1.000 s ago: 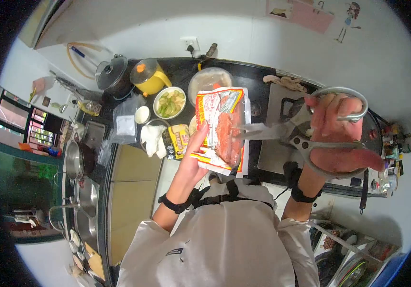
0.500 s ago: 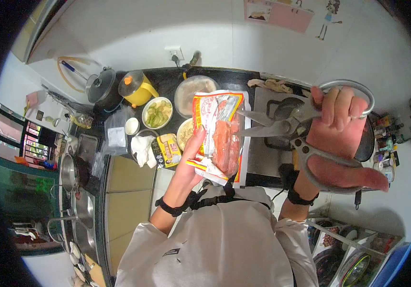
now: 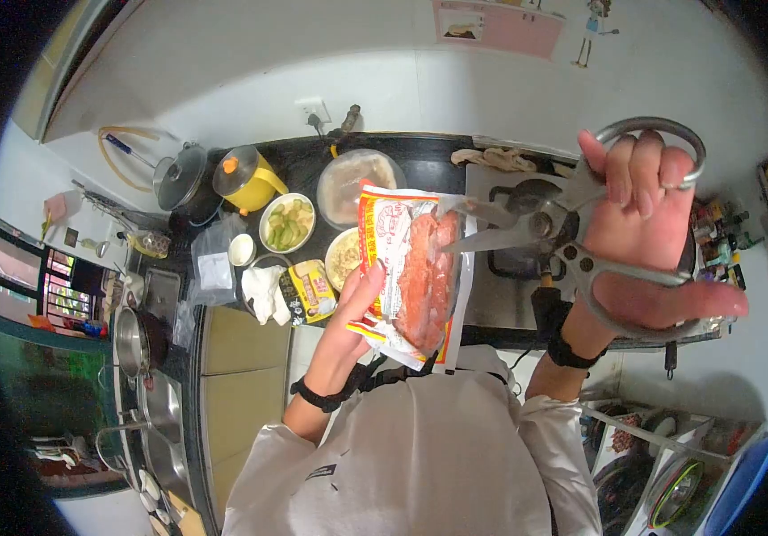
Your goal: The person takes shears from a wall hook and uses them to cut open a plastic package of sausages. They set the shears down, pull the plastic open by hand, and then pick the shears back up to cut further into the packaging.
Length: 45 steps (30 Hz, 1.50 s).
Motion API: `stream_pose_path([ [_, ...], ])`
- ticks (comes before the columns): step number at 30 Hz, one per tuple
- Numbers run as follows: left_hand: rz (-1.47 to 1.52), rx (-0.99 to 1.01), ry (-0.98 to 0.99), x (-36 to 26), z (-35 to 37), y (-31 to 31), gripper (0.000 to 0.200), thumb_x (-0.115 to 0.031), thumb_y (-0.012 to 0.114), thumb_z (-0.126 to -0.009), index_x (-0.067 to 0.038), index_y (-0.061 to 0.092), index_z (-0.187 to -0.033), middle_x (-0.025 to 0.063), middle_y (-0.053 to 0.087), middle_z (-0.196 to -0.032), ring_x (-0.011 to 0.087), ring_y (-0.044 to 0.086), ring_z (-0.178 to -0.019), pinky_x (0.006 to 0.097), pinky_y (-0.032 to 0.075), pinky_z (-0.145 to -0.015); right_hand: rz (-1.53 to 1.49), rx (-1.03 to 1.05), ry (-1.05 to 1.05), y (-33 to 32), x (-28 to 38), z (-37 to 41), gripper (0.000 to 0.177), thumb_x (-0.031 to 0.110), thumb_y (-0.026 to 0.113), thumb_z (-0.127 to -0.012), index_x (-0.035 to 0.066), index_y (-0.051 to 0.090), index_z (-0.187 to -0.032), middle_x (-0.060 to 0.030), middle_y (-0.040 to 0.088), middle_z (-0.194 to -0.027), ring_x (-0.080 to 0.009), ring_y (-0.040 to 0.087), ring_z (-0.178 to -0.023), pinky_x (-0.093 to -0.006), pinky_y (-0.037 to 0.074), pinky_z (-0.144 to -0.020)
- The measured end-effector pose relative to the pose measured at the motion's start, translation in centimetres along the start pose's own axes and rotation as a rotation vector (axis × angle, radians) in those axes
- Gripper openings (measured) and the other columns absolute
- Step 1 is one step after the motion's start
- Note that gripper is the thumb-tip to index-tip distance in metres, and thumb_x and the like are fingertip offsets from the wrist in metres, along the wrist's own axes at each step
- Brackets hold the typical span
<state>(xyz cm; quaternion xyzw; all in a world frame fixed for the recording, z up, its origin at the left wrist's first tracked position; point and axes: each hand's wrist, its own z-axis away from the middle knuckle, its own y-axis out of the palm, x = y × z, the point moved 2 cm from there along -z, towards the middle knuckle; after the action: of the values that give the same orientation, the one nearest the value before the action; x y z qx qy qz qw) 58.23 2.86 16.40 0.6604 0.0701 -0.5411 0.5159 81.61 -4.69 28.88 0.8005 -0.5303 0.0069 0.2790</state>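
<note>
In my left hand (image 3: 357, 308) I grip the lower left edge of a sausage packet (image 3: 424, 277), a clear and printed pouch with reddish sausages showing inside. My right hand (image 3: 643, 223) has its fingers through one loop and the thumb through the other of large metal kitchen scissors (image 3: 540, 223). The scissor blades are spread apart, pointing left, and their tips overlap the packet's upper right edge in this view. Both hands are raised in front of my body, above the counter's front edge.
Behind the packet stand a bowl of green slices (image 3: 286, 223), a covered round container (image 3: 357, 170), a yellow jug (image 3: 248, 181) and a dark pot (image 3: 183, 179). A yellow packet (image 3: 312, 290) lies near the counter edge. The stove (image 3: 500, 295) is at right, a sink (image 3: 162, 402) at left.
The scissor handles have spread wider, with the thumb moving right and the upper loop rising. The sausage packet sits slightly lower and is turned a little. The whole view has shifted slightly.
</note>
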Motion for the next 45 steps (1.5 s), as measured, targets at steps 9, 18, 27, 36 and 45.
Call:
stream_pose_path([
  [9,0.22,0.054,-0.109,0.6,-0.9,-0.4,0.045,-0.028,0.05,-0.095,-0.004,0.044,-0.132,0.0133,0.056,-0.126,0.0228,0.058,-0.11,0.0373,0.046,-0.095,-0.014,0.007,0.084,-1.7,-0.7,-0.2,0.117,0.093,0.046,-0.053,0.001,0.038,-0.125,-0.002,0.038,-0.089,-0.0164,0.036,-0.082,-0.0533,0.017,-0.108],
  [18,0.141,0.06,-0.066,0.5,-0.1,-0.1,0.043,-0.025,0.05,-0.095,0.001,0.044,-0.129,0.0103,0.056,-0.123,0.0169,0.056,-0.11,0.0326,0.044,-0.094,0.107,-0.089,0.109,-0.1,0.4,-0.4,0.121,0.095,0.04,-0.054,-0.001,0.035,-0.128,-0.0015,0.039,-0.094,-0.0164,0.04,-0.087,-0.0479,0.024,-0.104],
  [27,-0.224,0.156,0.09,-1.1,1.6,1.5,0.045,-0.024,0.053,-0.093,0.001,0.043,-0.129,0.0094,0.054,-0.124,0.0144,0.052,-0.111,0.0307,0.04,-0.095,0.242,-0.022,0.085,2.2,1.1,-0.8,0.101,0.09,0.042,-0.064,0.003,0.04,-0.114,-0.0007,0.04,-0.087,-0.0141,0.038,-0.078,-0.0339,0.035,-0.073],
  [36,-0.109,0.029,0.112,0.2,0.4,0.8,0.04,-0.024,0.05,-0.095,0.0,0.046,-0.126,0.0081,0.056,-0.118,0.0135,0.055,-0.106,0.0299,0.043,-0.091,0.283,-0.177,0.095,1.9,0.3,-0.5,0.061,0.066,0.027,-0.089,0.008,0.046,-0.088,-0.0006,0.04,-0.067,-0.0165,0.04,-0.063,-0.0395,0.04,-0.067],
  [45,0.076,-0.016,0.066,1.0,-2.0,0.7,0.044,-0.03,0.05,-0.096,-0.001,0.046,-0.128,0.0093,0.057,-0.121,0.0153,0.059,-0.105,0.0309,0.047,-0.089,0.374,-0.327,-0.17,0.4,-2.6,-1.4,0.05,0.038,0.026,-0.101,0.01,0.041,-0.063,-0.0034,0.037,-0.043,-0.0133,0.032,-0.03,-0.0302,0.041,-0.032],
])
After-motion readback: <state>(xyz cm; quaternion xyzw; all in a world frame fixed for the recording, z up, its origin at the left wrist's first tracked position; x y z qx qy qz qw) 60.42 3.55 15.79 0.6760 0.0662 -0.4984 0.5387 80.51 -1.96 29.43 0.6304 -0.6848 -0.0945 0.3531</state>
